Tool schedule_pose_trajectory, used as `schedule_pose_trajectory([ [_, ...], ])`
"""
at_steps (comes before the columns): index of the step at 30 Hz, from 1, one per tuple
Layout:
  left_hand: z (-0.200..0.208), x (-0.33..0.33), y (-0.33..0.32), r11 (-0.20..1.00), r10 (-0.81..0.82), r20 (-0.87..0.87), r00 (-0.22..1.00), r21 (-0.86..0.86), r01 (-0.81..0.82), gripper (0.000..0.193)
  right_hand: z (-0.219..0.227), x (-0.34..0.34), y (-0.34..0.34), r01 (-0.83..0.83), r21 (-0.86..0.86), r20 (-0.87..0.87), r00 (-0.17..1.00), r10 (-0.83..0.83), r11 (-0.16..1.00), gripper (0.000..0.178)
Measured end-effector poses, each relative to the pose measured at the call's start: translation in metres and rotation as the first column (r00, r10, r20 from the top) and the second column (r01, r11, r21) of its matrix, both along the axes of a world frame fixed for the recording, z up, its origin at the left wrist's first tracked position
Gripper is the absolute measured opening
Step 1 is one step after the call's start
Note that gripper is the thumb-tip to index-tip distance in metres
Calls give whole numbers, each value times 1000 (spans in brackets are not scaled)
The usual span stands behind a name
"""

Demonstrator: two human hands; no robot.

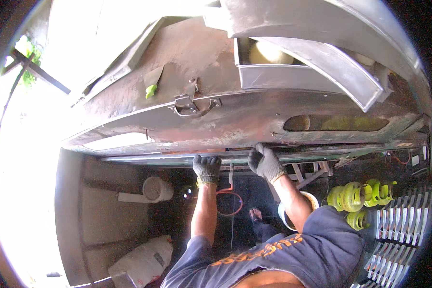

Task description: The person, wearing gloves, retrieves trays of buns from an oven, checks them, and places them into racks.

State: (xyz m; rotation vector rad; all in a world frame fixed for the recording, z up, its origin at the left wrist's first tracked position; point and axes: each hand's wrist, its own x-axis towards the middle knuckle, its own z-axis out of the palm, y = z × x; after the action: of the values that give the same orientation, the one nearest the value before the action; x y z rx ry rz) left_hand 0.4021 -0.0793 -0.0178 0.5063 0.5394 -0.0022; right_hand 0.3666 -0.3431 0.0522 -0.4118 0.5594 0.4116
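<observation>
Both my hands wear grey knitted gloves and are at the long metal rail (168, 160) along the lower front edge of a large, stained metal cabinet (235, 117). My left hand (207, 168) has its fingers curled over the rail, closed on it. To its right, my right hand (265, 163) is also closed at the rail, its fingers bent over the edge and the fingertips partly hidden. Above my hands, the cabinet front carries a latch with a curved handle (192, 110). An oval window (336, 123) is cut into the front at the right.
On the cabinet top lie a scraper blade with a green handle (151, 89) and metal trays (288, 76). Green gas cylinders (350, 196) and racked metal strips (403, 218) are at right. A bucket (314, 199) stands beside my right arm; a white sack (144, 261) lies lower left.
</observation>
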Motion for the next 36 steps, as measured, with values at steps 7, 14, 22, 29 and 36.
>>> schedule_pose_trajectory([
  [7,24,19,-21,997,-43,-102,994,-75,35,48,-29,-17,-2,132,-254,126,987,-102,958,20],
  [14,-89,-82,73,527,-401,95,911,837,145,31,-96,-150,-23,250,-958,209,942,263,-137,32],
  [22,-184,-571,119,-536,-367,-791,490,610,584,35,-174,-387,-57,-340,-837,-539,648,538,-428,17],
  [29,-189,-906,121,260,-239,-933,270,207,943,45,-88,-410,190,32,-824,-564,-141,814,-565,45],
  [36,-110,-960,143,784,148,-863,484,400,474,55,-105,-518,373,332,-820,-561,-311,767,-465,45],
])
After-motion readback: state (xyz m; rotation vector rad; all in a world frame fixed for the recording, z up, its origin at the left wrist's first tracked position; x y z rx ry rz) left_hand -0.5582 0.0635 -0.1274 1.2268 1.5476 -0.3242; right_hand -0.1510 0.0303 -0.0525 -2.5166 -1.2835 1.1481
